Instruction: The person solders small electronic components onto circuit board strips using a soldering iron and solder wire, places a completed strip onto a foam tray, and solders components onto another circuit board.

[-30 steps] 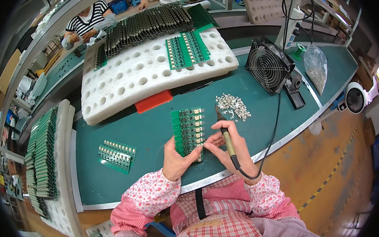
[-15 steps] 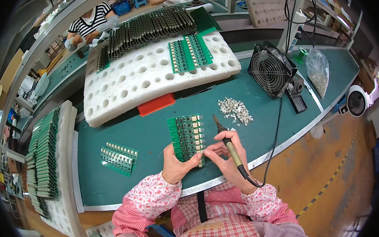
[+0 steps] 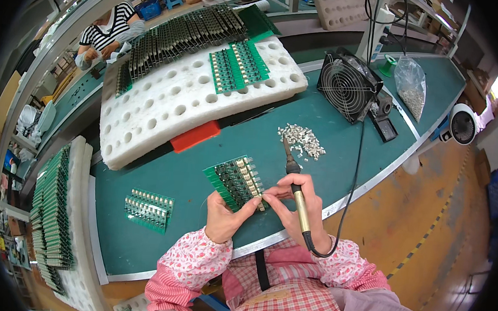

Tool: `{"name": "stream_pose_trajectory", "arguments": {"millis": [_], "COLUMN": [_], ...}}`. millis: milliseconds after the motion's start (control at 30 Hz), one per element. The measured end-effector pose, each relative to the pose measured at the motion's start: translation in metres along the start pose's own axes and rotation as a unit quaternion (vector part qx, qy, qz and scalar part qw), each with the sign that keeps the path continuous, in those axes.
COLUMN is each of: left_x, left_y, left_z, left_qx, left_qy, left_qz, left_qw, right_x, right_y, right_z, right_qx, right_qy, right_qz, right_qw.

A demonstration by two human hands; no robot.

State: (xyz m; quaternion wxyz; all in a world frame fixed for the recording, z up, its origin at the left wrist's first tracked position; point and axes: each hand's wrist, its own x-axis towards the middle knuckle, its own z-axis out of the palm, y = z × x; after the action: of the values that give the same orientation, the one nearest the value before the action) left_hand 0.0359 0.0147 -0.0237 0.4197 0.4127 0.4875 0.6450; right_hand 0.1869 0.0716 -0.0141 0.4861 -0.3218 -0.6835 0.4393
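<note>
My left hand (image 3: pixel 226 218) grips a green circuit board (image 3: pixel 230 180) by its near end, thumb on top. A row of small white connectors runs down the board's right edge, with pins sticking out beside them. My right hand (image 3: pixel 300 207) is closed around a soldering iron (image 3: pixel 300 199) whose dark tip points up and away from me. Its thumb and forefinger meet at the board's near right corner, beside the lowest connector; whether they pinch a small part I cannot make out. Past the iron's tip lies a pile of small white connectors (image 3: pixel 304 140).
A white foam block (image 3: pixel 149 112) bears many boards at the back. Two populated boards (image 3: pixel 149 209) lie at left. A fan (image 3: pixel 349 87), an iron stand (image 3: pixel 385 127) and a bag of white parts (image 3: pixel 411 88) stand at right. Another foam rack (image 3: pixel 78 202) is far left. Two people sit opposite.
The circuit board has turned and tilted in my left hand. The soldering iron now stands more upright in my right hand. The whole view has shifted slightly.
</note>
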Motion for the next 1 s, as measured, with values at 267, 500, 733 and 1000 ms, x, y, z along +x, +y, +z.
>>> {"name": "stream_pose_trajectory", "arguments": {"millis": [267, 500, 733, 1000], "left_x": [-0.002, -0.002, -0.002, -0.002], "left_y": [-0.006, -0.006, -0.006, -0.003], "left_z": [-0.005, -0.006, -0.006, -0.004], "left_qx": [-0.031, -0.048, -0.016, 0.062], "left_qy": [-0.006, -0.003, 0.009, -0.009], "left_qz": [-0.013, -0.043, -0.011, 0.015], "left_qw": [0.999, 0.998, 1.000, 0.998], "right_x": [0.001, 0.007, 0.000, -0.012], "right_y": [0.001, 0.003, -0.003, 0.001], "right_z": [-0.001, -0.009, 0.000, 0.004], "right_qx": [0.008, 0.125, 0.028, 0.016], "right_qy": [-0.007, -0.080, -0.055, -0.030], "right_qz": [-0.019, 0.111, 0.032, 0.026], "right_qw": [1.000, 0.983, 0.998, 0.999]}}
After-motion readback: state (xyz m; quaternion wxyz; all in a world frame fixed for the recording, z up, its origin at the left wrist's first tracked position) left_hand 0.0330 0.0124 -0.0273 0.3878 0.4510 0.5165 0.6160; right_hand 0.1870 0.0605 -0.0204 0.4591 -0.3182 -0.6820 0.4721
